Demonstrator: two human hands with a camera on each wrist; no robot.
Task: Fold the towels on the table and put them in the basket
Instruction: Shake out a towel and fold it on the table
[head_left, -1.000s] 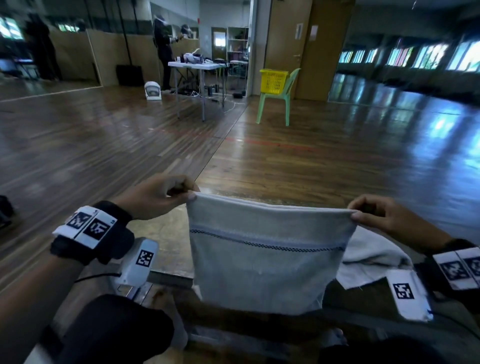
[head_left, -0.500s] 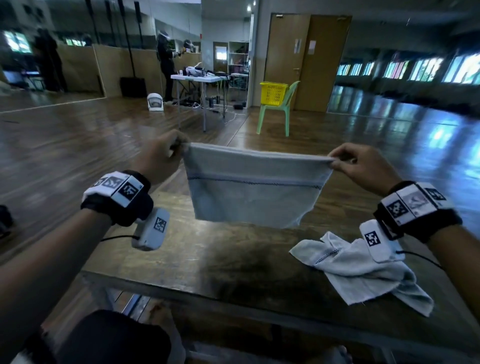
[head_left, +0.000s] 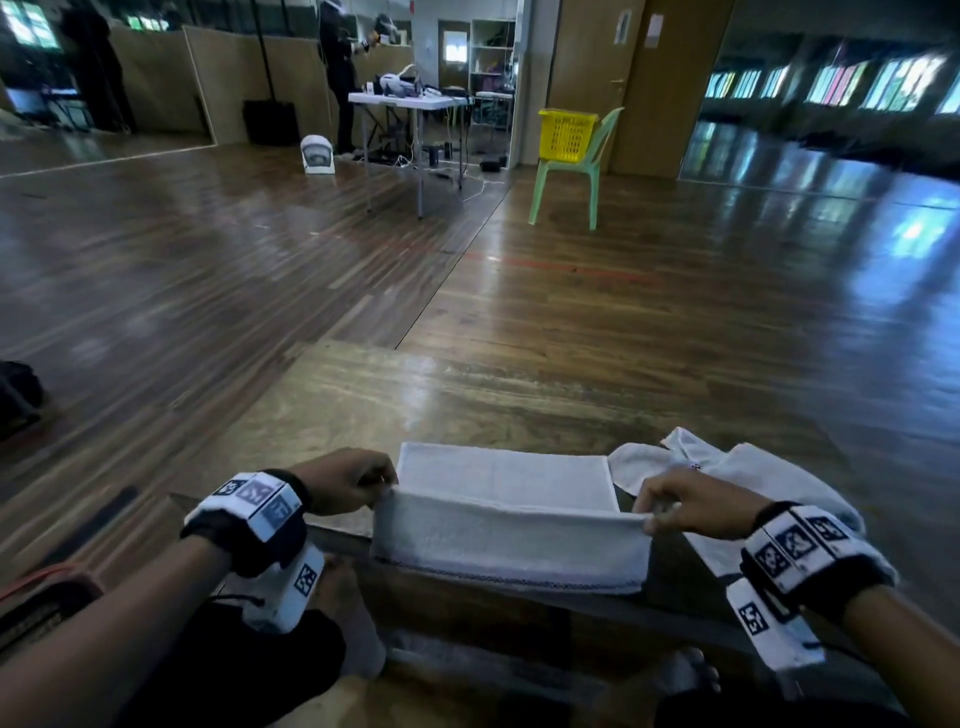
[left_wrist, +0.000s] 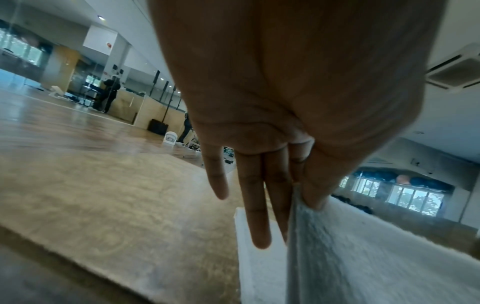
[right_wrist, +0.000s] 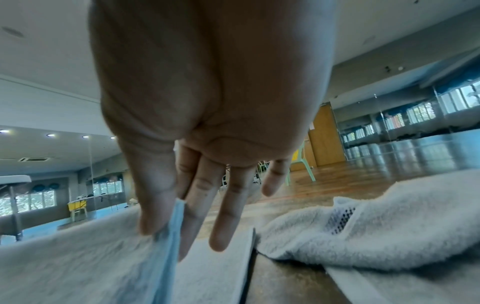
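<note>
A pale grey towel (head_left: 506, 512) lies partly on the wooden table (head_left: 467, 395), its far half flat and its near part lifted. My left hand (head_left: 382, 486) pinches the towel's (left_wrist: 337, 246) left corner between thumb and fingers. My right hand (head_left: 652, 517) pinches the right corner of the towel (right_wrist: 91, 257). A second, crumpled white towel (head_left: 737, 467) lies to the right, beside my right hand, as the right wrist view shows (right_wrist: 376, 226). The yellow basket (head_left: 566, 132) sits on a green chair (head_left: 571, 176) far across the room.
Wooden floor stretches between the table and the chair. A white folding table (head_left: 410, 101) with gear and a person (head_left: 337, 73) stand at the back left. A white device (head_left: 317, 153) sits on the floor there. My knees are under the table's near edge.
Both hands have come down and toward me with the towel; it hung in the air before and its lower half now lies flat on the table.
</note>
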